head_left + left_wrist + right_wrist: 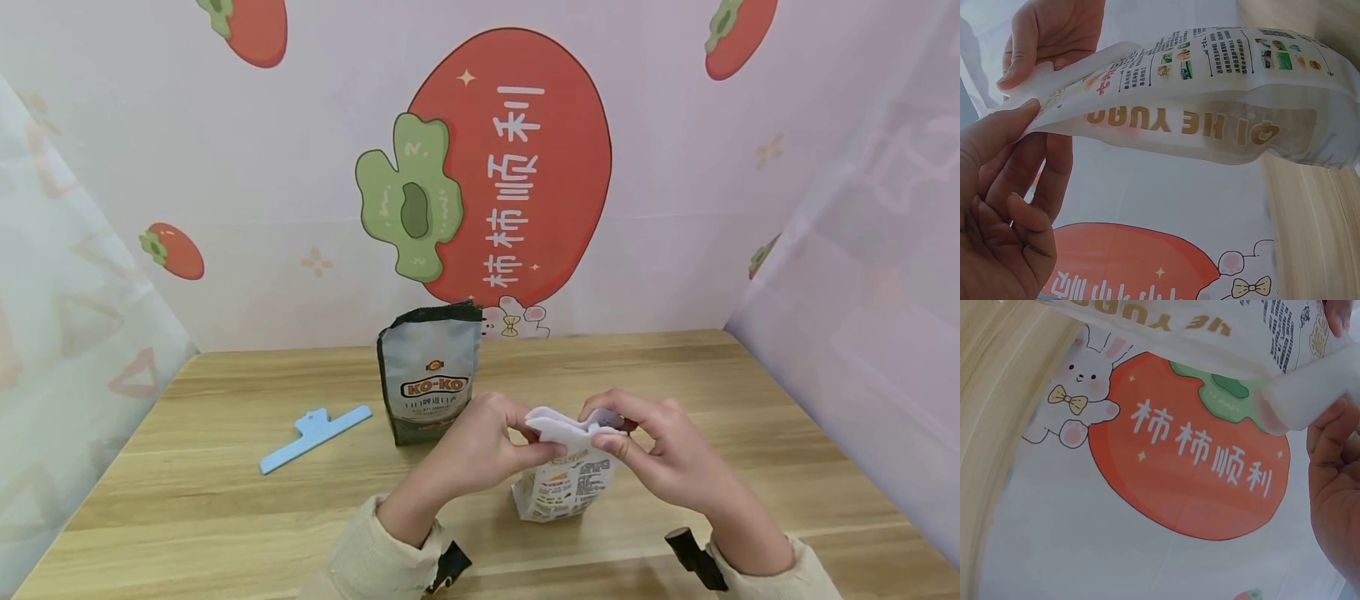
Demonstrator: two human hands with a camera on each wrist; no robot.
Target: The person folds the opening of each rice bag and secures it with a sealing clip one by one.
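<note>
A white printed food bag (566, 492) stands on the table in front of me, its top edge unsealed in the head view. My left hand (491, 446) pinches the top rim at the left corner between thumb and fingers. At the right corner, my right hand (663, 454) pinches the rim the same way, with a flap of film folded over there. Gold letters run along the side of the bag (1210, 75) in the left wrist view. In the right wrist view the loose flap (1304, 390) sticks out from the fingers.
A blue bag clip (315, 437) lies on the wooden table (225, 525) at the left. Behind my left hand stands a silver and dark green KO-KO bag (431, 375). A printed backdrop (285, 167) closes off the far side, with pale curtains on both sides.
</note>
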